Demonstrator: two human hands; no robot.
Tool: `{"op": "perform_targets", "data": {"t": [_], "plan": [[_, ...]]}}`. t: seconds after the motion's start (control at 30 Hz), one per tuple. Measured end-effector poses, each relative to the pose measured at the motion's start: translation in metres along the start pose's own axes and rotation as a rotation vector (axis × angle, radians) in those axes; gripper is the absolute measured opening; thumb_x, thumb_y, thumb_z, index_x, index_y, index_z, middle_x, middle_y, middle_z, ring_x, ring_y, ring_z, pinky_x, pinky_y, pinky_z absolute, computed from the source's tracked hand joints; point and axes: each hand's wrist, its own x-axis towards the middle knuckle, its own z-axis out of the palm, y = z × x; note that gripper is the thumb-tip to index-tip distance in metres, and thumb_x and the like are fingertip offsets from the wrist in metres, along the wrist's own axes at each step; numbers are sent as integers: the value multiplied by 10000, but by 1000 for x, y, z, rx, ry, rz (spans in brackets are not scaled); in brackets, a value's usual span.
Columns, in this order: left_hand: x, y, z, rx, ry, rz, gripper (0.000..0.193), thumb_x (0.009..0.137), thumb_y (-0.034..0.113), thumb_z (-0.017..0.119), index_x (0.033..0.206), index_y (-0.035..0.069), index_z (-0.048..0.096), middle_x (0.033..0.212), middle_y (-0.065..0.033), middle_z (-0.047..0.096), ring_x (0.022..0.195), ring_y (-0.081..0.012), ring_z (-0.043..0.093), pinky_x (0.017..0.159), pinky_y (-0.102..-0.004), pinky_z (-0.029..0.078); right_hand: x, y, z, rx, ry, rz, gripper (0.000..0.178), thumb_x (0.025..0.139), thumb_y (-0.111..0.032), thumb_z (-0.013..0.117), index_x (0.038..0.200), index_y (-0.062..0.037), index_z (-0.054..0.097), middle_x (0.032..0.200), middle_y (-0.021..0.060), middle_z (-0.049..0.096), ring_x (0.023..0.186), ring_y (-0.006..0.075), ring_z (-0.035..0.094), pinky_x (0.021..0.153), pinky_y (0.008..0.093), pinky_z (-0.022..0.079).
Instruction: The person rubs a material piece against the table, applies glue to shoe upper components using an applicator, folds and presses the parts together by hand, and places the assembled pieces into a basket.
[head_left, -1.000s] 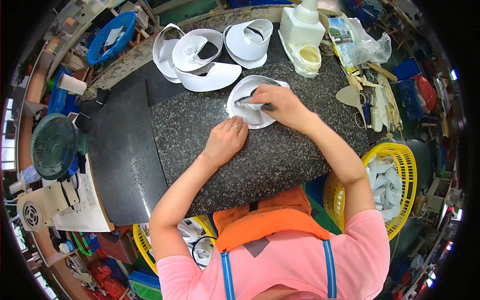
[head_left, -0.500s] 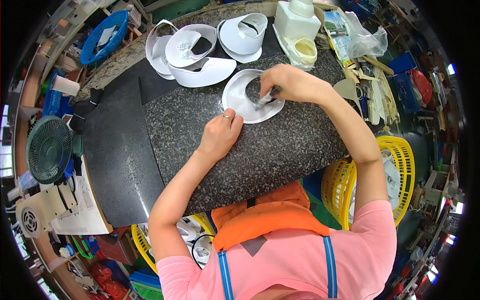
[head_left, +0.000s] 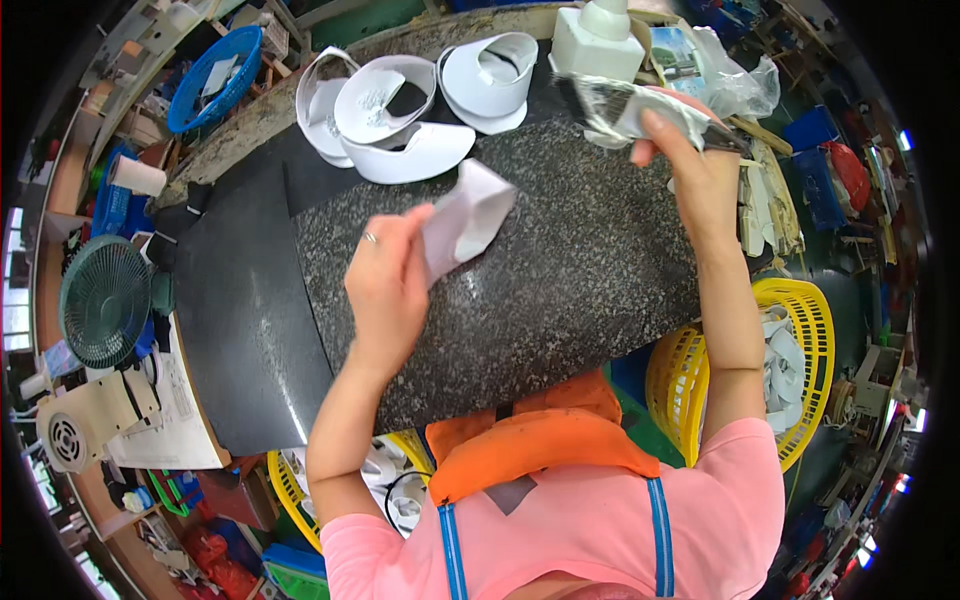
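My left hand (head_left: 388,285) is closed on the edge of a white shoe upper (head_left: 470,218), lifted and tilted above the speckled dark stone worktop (head_left: 560,270). At the far right, my right hand (head_left: 690,145) grips a brush (head_left: 625,108) crusted with white and dark material. Its dark tip points left, in front of a white squat bottle (head_left: 598,45). The brush hides the cup that sits at the bottle's foot. Several other white shoe uppers (head_left: 425,155) stand in a group at the back of the worktop, beyond my left hand.
A dark smooth sheet (head_left: 235,330) covers the worktop's left part. Yellow baskets (head_left: 815,320) holding white pieces stand at the right and under the near left edge. A green fan (head_left: 103,300) is at left. Clear plastic (head_left: 745,85) and scraps lie at the far right.
The shoe upper has come up off the worktop in my left hand, which moved left and nearer. My right hand has carried the brush from the upper to the far right.
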Motion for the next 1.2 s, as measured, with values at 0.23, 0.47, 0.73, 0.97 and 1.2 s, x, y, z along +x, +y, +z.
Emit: {"op": "perform_targets", "data": {"t": [0.23, 0.47, 0.73, 0.97, 1.2], "plan": [[-3, -7, 4, -98, -25, -255, 241, 953, 14, 575, 1173, 9, 673, 877, -103, 604, 743, -206, 586, 680, -312, 464, -65, 48, 54, -156, -622, -242, 252, 778, 9, 745, 1020, -46, 702, 908, 115, 652, 851, 302, 664, 718, 360, 538], [9, -23, 9, -53, 14, -252, 238, 943, 18, 565, 1150, -18, 675, 870, -118, 609, 760, -232, 608, 703, -329, 474, -36, 98, 66, -388, -536, -289, 319, 724, 69, 656, 1018, -52, 689, 944, 120, 633, 885, 355, 651, 761, 425, 539], [145, -69, 58, 285, -266, 8, 287, 867, 125, 599, 1105, 43, 737, 1041, -197, 724, 955, -355, 702, 851, -394, 535, -12, 109, 74, -571, -618, -419, 264, 721, 41, 640, 967, -50, 662, 935, 140, 589, 859, 372, 639, 737, 472, 529], [197, -102, 108, 361, -648, -40, 281, 755, 39, 588, 949, 78, 786, 962, -205, 725, 952, -367, 704, 877, -428, 544, 12, 145, 88, -647, -377, -671, 297, 801, -18, 638, 1096, -51, 652, 872, 100, 576, 795, 301, 647, 667, 404, 536], [181, -111, 83, 226, -606, -53, 264, 819, 77, 620, 1040, 30, 757, 910, -186, 744, 839, -281, 725, 772, -363, 534, 23, 129, 73, -556, -91, -885, 285, 831, -79, 644, 1111, -47, 683, 976, 73, 656, 841, 243, 676, 695, 348, 559]]}}
